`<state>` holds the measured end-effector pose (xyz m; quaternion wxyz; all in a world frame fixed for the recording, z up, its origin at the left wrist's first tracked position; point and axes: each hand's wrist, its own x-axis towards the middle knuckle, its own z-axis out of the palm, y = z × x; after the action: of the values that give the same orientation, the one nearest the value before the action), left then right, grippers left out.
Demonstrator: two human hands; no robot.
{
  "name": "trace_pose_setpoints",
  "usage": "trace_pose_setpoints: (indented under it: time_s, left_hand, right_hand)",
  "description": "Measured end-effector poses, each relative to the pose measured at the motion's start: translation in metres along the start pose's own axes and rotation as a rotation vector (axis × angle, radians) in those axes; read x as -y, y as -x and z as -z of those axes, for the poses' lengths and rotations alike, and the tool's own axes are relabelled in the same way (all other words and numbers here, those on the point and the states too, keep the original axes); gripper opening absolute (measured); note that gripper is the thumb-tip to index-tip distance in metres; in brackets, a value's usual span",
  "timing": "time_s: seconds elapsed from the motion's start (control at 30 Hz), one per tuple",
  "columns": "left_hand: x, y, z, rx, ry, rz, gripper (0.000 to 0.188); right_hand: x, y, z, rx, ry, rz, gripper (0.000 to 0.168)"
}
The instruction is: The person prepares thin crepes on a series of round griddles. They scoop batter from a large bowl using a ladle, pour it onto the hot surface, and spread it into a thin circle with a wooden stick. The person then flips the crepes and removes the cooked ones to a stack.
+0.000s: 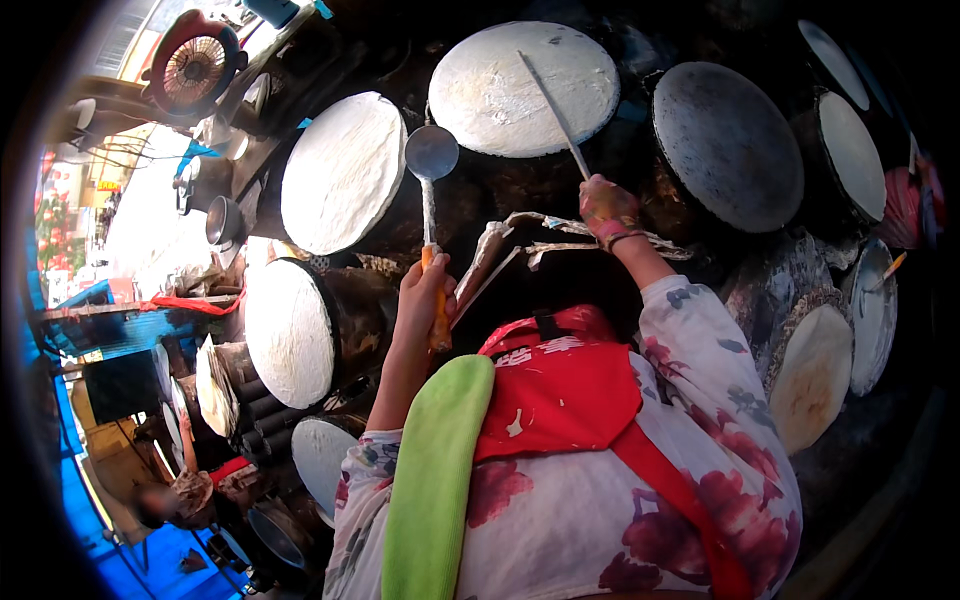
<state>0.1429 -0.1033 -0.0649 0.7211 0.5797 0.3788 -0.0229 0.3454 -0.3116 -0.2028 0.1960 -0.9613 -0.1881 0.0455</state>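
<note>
My left hand grips the orange handle of a metal ladle, whose round bowl is raised between two griddles. In my right hand, which seems to wear a patterned glove, is a long thin flat stick. It reaches across the far round griddle, which carries a spread white batter layer; whether the tip touches it I cannot tell. White batter also covers the left griddle and the lower-left griddle. A dark griddle to the right shows its bare surface.
Browned flatbreads are stacked at the right, beside a metal basin with an orange-handled tool. Firewood sticks lie before me. At the left are a fan, a saucepan and another person by more griddles.
</note>
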Motion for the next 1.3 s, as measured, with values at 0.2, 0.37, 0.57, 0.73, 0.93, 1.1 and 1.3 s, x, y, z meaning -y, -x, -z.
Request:
trace_pose_setpoints:
  time_s: [0.2,0.37,0.57,0.73,0.93,1.1,1.3]
  left_hand:
    - [0.001,0.003,0.001,0.015,0.025,0.012,0.029]
    - [0.001,0.005,0.009,-0.012,0.013,0.006,0.030]
    - [0.001,0.006,0.008,-0.016,0.044,0.024,0.030]
    - [0.001,-0.004,0.011,0.007,0.042,0.016,0.031]
    - [-0.007,0.000,0.004,-0.019,0.100,-0.005,0.029]
    - [-0.007,0.000,0.002,-0.024,0.217,-0.038,0.027]
    - [0.013,0.040,0.012,-0.219,0.366,-0.089,0.029]
  right_hand:
    - [0.056,0.001,-0.013,0.058,0.000,0.160,0.016]
    - [0.047,-0.020,0.005,0.025,-0.019,0.008,0.017]
    - [0.052,-0.015,0.005,0.089,0.028,0.194,0.022]
    - [0.025,-0.017,-0.005,-0.037,0.163,0.230,0.021]
    - [0.031,0.017,0.016,0.062,-0.052,0.145,0.025]
    - [-0.001,0.036,0.013,0.114,0.058,0.363,0.029]
    - [0.014,0.020,0.049,0.189,-0.219,0.022,0.038]
